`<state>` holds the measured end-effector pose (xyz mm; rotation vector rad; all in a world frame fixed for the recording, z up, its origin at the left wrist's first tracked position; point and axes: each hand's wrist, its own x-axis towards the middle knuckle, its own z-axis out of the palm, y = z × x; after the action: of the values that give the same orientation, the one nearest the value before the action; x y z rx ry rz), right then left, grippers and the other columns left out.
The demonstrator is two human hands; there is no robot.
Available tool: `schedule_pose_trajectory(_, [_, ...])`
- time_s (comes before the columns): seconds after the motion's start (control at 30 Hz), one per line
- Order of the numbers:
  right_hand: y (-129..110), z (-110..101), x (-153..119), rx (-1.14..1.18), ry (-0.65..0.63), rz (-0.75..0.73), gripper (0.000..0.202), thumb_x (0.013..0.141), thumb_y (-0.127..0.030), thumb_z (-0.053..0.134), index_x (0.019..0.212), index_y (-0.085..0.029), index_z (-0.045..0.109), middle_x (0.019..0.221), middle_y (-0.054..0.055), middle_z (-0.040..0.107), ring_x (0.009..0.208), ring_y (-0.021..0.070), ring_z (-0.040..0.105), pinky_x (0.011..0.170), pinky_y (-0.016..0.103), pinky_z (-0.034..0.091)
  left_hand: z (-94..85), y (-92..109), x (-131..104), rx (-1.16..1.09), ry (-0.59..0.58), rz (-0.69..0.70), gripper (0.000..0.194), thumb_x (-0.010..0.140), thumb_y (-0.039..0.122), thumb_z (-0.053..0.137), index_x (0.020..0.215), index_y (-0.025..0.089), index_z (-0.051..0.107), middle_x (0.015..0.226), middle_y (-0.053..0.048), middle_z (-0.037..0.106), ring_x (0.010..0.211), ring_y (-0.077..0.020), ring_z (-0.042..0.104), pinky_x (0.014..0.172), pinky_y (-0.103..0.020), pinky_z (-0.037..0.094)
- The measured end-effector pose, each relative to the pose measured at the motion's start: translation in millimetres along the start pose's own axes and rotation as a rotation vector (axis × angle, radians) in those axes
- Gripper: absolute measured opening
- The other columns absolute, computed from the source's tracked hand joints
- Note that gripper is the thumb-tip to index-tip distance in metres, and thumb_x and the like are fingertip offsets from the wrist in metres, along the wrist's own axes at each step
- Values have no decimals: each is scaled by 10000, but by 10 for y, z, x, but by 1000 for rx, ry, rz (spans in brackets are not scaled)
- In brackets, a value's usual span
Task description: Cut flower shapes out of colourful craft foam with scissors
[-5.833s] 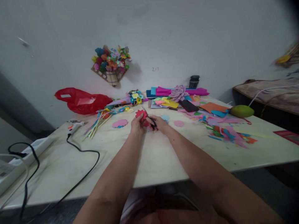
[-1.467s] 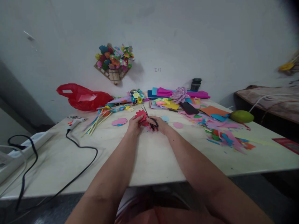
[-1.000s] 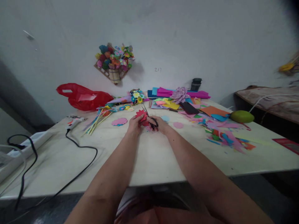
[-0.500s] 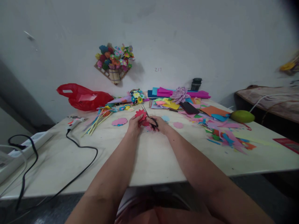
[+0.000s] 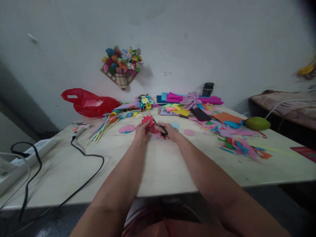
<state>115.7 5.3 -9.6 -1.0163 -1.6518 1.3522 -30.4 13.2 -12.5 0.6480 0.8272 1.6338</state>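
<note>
Near the middle of the pale table, my left hand point(image 5: 142, 130) is closed on a red flower-shaped piece point(image 5: 147, 121) with a scalloped edge. My right hand point(image 5: 170, 131) is wrapped round black-handled scissors point(image 5: 163, 130), whose blades point up and left beside the red piece. More red material shows between the two hands. Pink scalloped pieces lie on both sides: one point(image 5: 127, 128) overlaps a blue one left of my left hand, another point(image 5: 189, 132) rests right of my right hand. A light blue piece point(image 5: 175, 125) lies just behind my right hand.
Coloured scraps point(image 5: 243, 146) and a green fruit point(image 5: 257, 123) are on the right. Paper sheets, a phone point(image 5: 200, 114) and a purple flower point(image 5: 191, 100) sit at the back. On the left are a red bag point(image 5: 92, 107), thin sticks point(image 5: 105, 128), a corded glue gun point(image 5: 80, 130) and a power strip point(image 5: 43, 148).
The whole view has shifted very slightly. The scissor blades and the red piece have moved slightly relative to each other; both hands keep their hold.
</note>
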Motion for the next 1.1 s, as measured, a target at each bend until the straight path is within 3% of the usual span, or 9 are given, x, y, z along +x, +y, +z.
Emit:
schedule_pose_trajectory(0.33, [-11,-17,-39,49,-49,21,235,922,-406,545,916,-174,584,533,-50,566,356,67,486,308,168,268,10,14,-2,-30,-1,-4,70,694,69,716,715,123,676,680,-56,707,603,-155,675,652,-275,566])
schedule_pose_trajectory(1.1, [-6,-18,-23,13,-23,-12,219,899,-380,567,864,-165,591,514,-50,551,346,68,482,298,163,257,-16,-29,26,0,-32,14,171,618,114,783,748,133,674,693,-51,709,602,-154,674,624,-263,551])
